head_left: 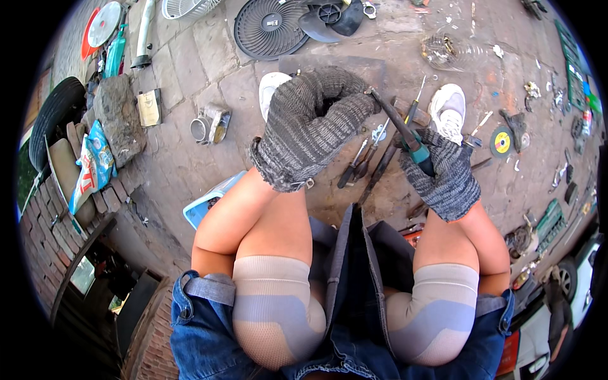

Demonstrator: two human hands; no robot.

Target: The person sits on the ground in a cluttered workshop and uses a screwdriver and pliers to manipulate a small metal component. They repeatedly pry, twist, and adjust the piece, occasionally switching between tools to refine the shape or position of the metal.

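Both of my hands wear dark grey knitted gloves. My right hand is closed round the teal grip of a dark long-shafted tool, which slants up and left toward my other hand. My left hand is curled, its fingertips bent in close by the tool's far end; whatever they pinch is hidden. On the ground between my feet lie a screwdriver with a thin pale shaft and several dark-handled tools. A dark flat sheet lies just beyond my left glove.
A round black fan grille and a fan blade lie ahead. To the left are a metal cylindrical part, a stone block, a tyre and a blue basin. A yellow-centred disc lies right, among scattered tools.
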